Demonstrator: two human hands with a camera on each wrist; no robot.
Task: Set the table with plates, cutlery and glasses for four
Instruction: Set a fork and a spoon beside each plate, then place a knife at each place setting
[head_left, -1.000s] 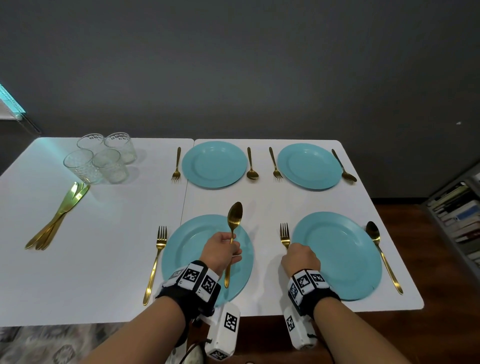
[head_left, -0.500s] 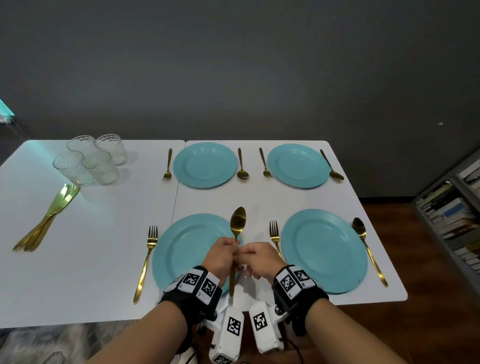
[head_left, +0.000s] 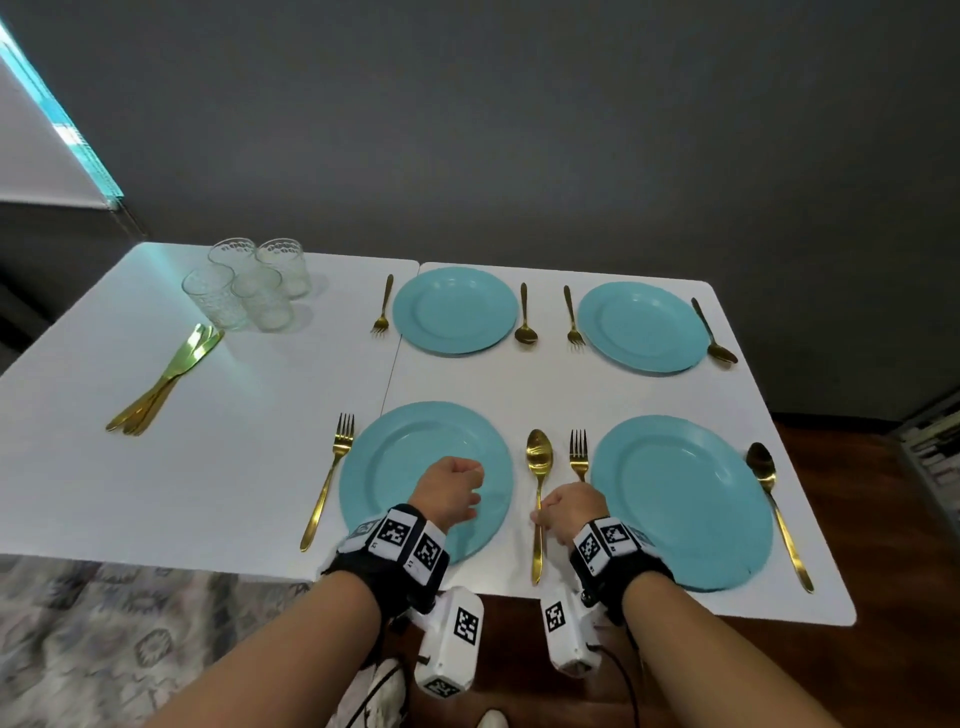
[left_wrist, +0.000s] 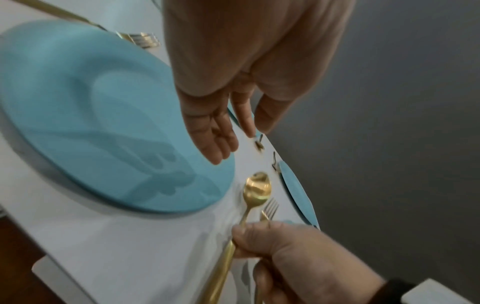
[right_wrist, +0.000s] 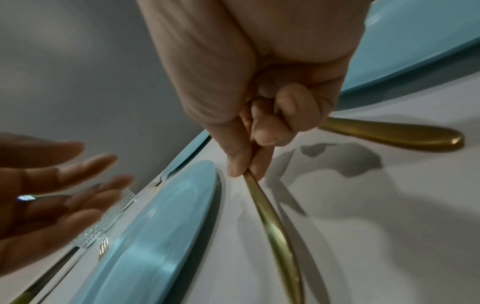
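Note:
My right hand (head_left: 543, 514) pinches the handle of a gold spoon (head_left: 538, 457), which lies along the right side of the near-left teal plate (head_left: 410, 467). The spoon (left_wrist: 255, 189) points away from me, next to a gold fork (head_left: 578, 452). In the right wrist view thumb and fingers hold the spoon handle (right_wrist: 272, 216) low over the table. My left hand (head_left: 467, 488) hovers over the near-left plate with relaxed fingers (left_wrist: 221, 131) and holds nothing. The three other plates each have a fork and a spoon beside them.
Several glasses (head_left: 249, 291) stand clustered at the far left of the white table (head_left: 234, 467). A bundle of gold knives (head_left: 166, 382) lies in front of them. A grey wall stands behind the table. A patterned rug and wooden floor lie below its near edge.
The spoon passed from my left hand to my right. My right hand brought it down to the right of the near-left plate. My left hand let go and drew back over the plate.

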